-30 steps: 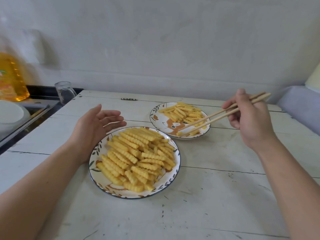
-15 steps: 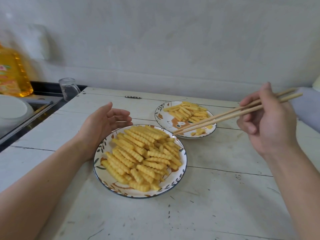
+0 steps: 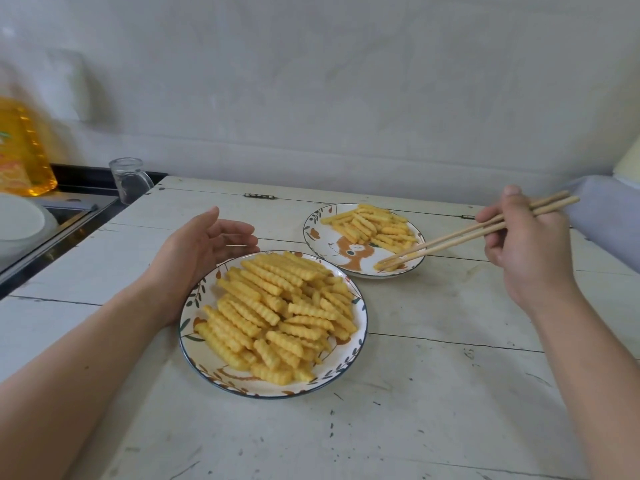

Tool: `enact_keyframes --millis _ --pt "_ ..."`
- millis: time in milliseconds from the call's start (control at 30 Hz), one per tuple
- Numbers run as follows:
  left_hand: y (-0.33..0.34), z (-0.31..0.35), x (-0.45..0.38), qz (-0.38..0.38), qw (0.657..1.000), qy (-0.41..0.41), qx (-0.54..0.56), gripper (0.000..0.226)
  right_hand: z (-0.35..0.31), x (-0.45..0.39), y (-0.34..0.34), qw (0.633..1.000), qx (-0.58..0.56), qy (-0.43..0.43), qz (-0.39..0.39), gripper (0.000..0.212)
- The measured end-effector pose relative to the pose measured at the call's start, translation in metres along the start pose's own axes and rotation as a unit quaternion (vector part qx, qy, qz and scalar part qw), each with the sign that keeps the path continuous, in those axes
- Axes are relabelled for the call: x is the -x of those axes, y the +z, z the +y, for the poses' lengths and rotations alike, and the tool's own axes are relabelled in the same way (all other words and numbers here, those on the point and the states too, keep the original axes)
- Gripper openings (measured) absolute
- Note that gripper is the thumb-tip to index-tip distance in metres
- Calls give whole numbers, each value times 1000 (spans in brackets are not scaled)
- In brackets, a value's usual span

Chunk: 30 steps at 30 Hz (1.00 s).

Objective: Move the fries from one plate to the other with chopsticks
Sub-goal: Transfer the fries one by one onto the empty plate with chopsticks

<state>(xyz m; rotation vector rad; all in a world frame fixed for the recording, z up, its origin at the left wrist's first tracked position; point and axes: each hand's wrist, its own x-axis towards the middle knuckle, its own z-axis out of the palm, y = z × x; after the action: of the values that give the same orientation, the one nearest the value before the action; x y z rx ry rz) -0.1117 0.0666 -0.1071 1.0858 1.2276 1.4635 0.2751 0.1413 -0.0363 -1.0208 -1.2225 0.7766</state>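
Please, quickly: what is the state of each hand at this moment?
Left hand: open, holding nothing, beside the near round patterned plate.
Right hand: closed around the pair of light wooden chopsticks.

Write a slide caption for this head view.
Right hand holds wooden chopsticks at a crinkle-cut fry on the far plate.

Near plate point(image 3: 194, 355) of fries point(image 3: 277, 317) sits mid-tabletop point(image 3: 433, 393); the far plate point(image 3: 313, 232) lies behind-right, toward the back edge; a glass point(image 3: 128, 180) stands off the back-left corner.
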Motion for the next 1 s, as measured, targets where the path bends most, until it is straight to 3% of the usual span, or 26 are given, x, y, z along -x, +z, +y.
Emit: enact_keyframes --millis 233,333,467,567,667,767,1000 --pt "3 3 2 3 1000 -2 6 57 -4 12 13 999 -39 -19 30 64" --pt "5 3 4 5 1000 1 2 57 -17 14 12 990 -126 -11 62 64" --pt "5 3 5 8 1000 -1 1 56 -24 23 15 980 -198 16 -10 54" --pt "3 3 2 6 1000 -1 2 56 -27 26 17 983 -179 16 -48 57" --pt "0 2 1 -1 1000 1 4 59 -28 16 6 987 -159 -14 4 50" --pt "-1 -1 0 -6 1000 5 0 60 -18 8 -3 997 -32 -51 53 46" --pt "-1 -1 -1 -3 1000 17 -13 57 -5 6 -1 995 51 -73 39 47"
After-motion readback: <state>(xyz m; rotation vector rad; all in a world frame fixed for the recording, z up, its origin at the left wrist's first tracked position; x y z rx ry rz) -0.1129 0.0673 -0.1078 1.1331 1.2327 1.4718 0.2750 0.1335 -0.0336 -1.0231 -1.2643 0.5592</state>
